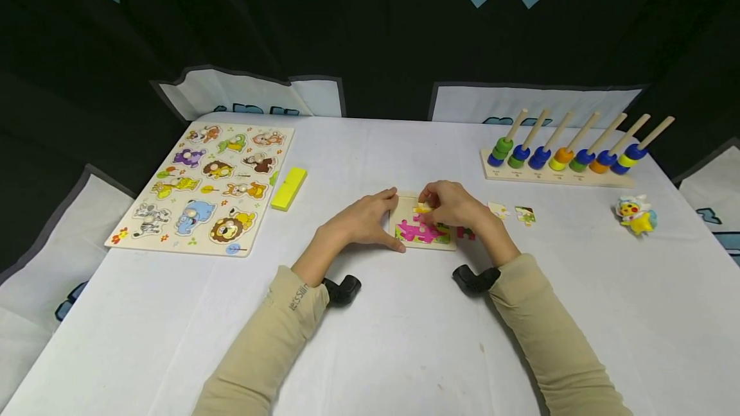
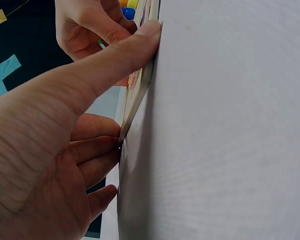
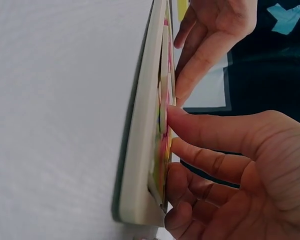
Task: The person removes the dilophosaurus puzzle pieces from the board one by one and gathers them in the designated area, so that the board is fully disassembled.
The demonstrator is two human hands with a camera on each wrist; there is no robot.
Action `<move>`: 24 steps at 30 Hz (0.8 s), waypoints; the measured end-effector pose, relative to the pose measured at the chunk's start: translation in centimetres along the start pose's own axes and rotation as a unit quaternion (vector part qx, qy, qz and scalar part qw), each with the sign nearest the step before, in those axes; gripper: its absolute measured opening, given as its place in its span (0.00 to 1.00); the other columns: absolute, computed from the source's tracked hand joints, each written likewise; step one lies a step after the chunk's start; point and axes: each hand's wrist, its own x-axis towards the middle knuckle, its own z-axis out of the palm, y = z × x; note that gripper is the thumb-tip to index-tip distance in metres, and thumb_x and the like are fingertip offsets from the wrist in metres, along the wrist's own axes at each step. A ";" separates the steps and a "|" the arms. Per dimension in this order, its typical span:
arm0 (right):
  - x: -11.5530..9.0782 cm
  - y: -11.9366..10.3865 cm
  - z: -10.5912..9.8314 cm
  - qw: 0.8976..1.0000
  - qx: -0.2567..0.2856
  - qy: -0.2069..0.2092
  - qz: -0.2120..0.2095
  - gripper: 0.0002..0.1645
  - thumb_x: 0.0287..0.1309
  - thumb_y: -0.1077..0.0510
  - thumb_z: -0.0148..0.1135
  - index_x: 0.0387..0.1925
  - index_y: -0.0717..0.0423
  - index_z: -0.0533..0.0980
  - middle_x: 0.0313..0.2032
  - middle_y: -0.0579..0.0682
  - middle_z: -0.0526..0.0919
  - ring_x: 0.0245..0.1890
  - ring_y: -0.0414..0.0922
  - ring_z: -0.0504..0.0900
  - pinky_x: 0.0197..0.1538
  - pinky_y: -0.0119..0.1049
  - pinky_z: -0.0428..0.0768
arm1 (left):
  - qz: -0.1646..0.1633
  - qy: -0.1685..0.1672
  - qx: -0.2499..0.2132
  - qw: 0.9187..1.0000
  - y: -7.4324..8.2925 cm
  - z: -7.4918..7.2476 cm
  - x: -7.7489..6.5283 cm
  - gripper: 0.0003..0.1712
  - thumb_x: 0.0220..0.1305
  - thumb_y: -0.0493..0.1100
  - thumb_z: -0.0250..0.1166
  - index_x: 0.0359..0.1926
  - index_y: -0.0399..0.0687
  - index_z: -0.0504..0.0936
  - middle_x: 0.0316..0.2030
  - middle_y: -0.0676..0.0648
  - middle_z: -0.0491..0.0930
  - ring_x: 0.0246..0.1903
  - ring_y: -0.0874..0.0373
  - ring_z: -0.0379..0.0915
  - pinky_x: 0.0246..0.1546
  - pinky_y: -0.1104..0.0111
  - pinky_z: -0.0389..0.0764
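A small wooden jigsaw tray (image 1: 401,205) lies on the table, partly filled with pink pieces (image 1: 421,232). My left hand (image 1: 363,218) holds the tray by its left side, thumb at the near corner and fingertips at the far one. Over the tray, my right hand (image 1: 453,204) pinches a jigsaw piece (image 3: 164,117) between thumb and forefinger, low against the other pieces; the hand hides much of it. Beneath the right wrist shows a loose dark pink piece (image 1: 465,233). Two more loose pieces, one pale (image 1: 498,210) and one green and brown (image 1: 525,216), lie right of this hand.
At the left lies an animal knob puzzle board (image 1: 208,189), with a yellow block (image 1: 289,189) beside it. A wooden peg stacker (image 1: 557,175) with coloured beads stands at the back right, a small yellow figurine (image 1: 635,215) in front of it. Dark curtain hangs beyond the white table.
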 end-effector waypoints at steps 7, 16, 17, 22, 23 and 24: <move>0.0 0.3 0.0 1.000 0.000 -0.003 -0.029 0.19 0.46 0.59 0.67 0.40 0.61 0.73 0.30 0.53 0.71 0.33 0.46 0.69 0.36 0.32 0.70 | 0.004 -0.001 0.005 1.000 0.1 -0.1 0.1 0.59 0.38 0.64 0.71 0.67 0.40 0.56 0.70 0.45 0.48 0.69 0.53 0.45 0.69 0.62 0.53; 0.0 0.4 0.0 0.998 0.015 -0.012 -0.053 0.20 0.47 0.60 0.65 0.42 0.60 0.69 0.30 0.53 0.71 0.31 0.45 0.69 0.35 0.32 0.70 | 0.001 -0.003 0.005 1.000 0.1 -0.2 0.0 0.58 0.39 0.64 0.70 0.67 0.41 0.57 0.70 0.46 0.48 0.69 0.53 0.45 0.68 0.62 0.53; -0.1 0.3 0.0 0.998 0.015 -0.011 -0.055 0.20 0.47 0.60 0.65 0.42 0.60 0.69 0.30 0.53 0.72 0.31 0.45 0.69 0.34 0.32 0.70 | 0.001 -0.003 0.005 1.000 0.1 -0.2 0.0 0.58 0.39 0.64 0.70 0.67 0.41 0.57 0.70 0.46 0.48 0.69 0.53 0.46 0.68 0.61 0.53; -0.2 0.0 0.0 0.997 0.010 0.004 -0.070 0.21 0.46 0.61 0.65 0.44 0.59 0.71 0.29 0.53 0.73 0.28 0.45 0.69 0.32 0.31 0.70 | -0.001 -0.005 0.003 1.000 0.1 -0.2 -0.1 0.58 0.39 0.64 0.70 0.67 0.42 0.57 0.70 0.46 0.48 0.69 0.52 0.46 0.68 0.60 0.54; -0.2 -0.1 0.0 0.997 0.008 0.009 -0.074 0.21 0.46 0.61 0.65 0.45 0.59 0.72 0.29 0.52 0.74 0.28 0.44 0.69 0.32 0.31 0.70 | -0.002 -0.005 0.002 1.000 0.1 -0.2 -0.1 0.58 0.39 0.64 0.70 0.67 0.42 0.56 0.70 0.46 0.48 0.69 0.52 0.46 0.68 0.60 0.54; -0.2 -0.1 0.0 0.997 0.006 0.012 -0.076 0.21 0.47 0.61 0.65 0.46 0.59 0.72 0.28 0.52 0.74 0.28 0.44 0.69 0.32 0.31 0.70 | -0.002 -0.006 0.002 1.000 0.2 -0.1 -0.1 0.58 0.39 0.64 0.70 0.67 0.42 0.56 0.70 0.46 0.48 0.69 0.52 0.46 0.68 0.60 0.54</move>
